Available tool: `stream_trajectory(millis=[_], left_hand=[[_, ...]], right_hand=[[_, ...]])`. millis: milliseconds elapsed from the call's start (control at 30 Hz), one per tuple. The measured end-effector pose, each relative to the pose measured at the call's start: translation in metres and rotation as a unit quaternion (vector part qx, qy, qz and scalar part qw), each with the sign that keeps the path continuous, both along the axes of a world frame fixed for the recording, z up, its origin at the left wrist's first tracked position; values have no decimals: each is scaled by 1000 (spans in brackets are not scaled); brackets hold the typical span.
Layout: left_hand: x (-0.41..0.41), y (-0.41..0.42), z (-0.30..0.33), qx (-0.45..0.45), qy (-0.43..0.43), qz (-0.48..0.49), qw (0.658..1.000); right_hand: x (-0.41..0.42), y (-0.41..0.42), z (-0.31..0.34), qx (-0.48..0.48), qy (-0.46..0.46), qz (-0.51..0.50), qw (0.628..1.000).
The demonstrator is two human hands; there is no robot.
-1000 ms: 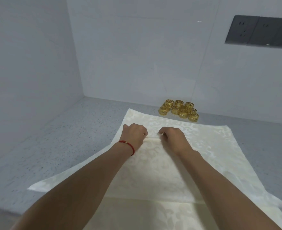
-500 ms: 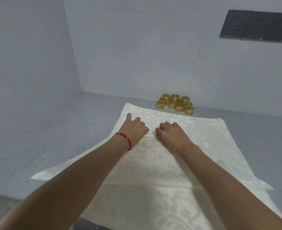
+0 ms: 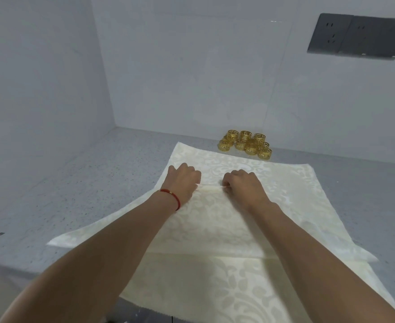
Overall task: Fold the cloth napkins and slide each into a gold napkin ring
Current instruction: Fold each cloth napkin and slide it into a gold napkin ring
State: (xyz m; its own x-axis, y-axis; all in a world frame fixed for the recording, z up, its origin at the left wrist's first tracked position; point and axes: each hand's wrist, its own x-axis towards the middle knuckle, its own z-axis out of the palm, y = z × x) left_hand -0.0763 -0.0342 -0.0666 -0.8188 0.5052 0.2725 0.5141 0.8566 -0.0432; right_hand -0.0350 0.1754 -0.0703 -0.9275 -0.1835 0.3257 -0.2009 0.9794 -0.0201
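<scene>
Napkin (image 3: 215, 220), cream damask, spread on grey surface (image 3: 80, 190). Left hand (image 3: 183, 180) and right hand (image 3: 244, 185) each pinch a raised pleat mid-cloth. Gold rings (image 3: 246, 144) clustered just beyond far edge.

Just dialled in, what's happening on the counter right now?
A person is working a cream patterned napkin spread on the grey counter. The left hand and right hand sit side by side near its middle, each pinching a small raised fold of cloth between them. The gold napkin rings stand clustered by the back wall, untouched; no napkin is in a ring yet.
</scene>
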Motion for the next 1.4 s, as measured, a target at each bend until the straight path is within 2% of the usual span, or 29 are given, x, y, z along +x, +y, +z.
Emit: stream_trajectory(millis=[67,167,233,333,400,433,500,633,700,800,900,1000,1100,1167,1267,1333,1400], left_hand=[[7,0,3,-66,50,-25,996],[15,3,9,-132,60,-51,988],[17,3,10,-90,20,-36,995],[11,-2,7,66,-88,19,994],[7,-6,3,131,-124,30,983],[7,-7,2,127,-131,22,983],[11,-7,0,88,-92,7,992],[26,-10,-2,-53,66,-28,996],[31,-10,1,-93,85,-51,991],[41,-10,9,-130,59,-56,988],[41,-10,13,-50,-15,-8,999],[40,-14,10,91,-96,27,991],[42,-15,4,113,-135,35,984],[46,-14,4,79,-102,21,991],[51,-14,6,-11,-10,-15,1000],[58,-12,6,-83,72,-49,993],[63,-11,7,-146,112,-83,979]], right_hand=[[10,-3,2,67,31,41,996],[21,-3,1,135,27,64,988],[22,-1,2,95,-6,49,994],[20,2,4,-43,-53,0,998],[17,2,2,-61,-61,-21,996],[16,1,1,-53,-60,-21,997],[17,-2,-1,-5,-35,-10,999],[28,-2,1,110,19,36,993],[37,-3,2,133,40,74,988],[48,-5,4,183,5,87,979],[48,-3,6,119,-20,50,991],[45,1,2,-12,-46,3,999],[44,0,-2,-38,-40,-4,998],[46,-1,-1,-14,-24,17,999],[52,-1,2,75,9,46,996],[60,-2,5,110,27,76,991],[69,-3,5,136,24,99,985]])
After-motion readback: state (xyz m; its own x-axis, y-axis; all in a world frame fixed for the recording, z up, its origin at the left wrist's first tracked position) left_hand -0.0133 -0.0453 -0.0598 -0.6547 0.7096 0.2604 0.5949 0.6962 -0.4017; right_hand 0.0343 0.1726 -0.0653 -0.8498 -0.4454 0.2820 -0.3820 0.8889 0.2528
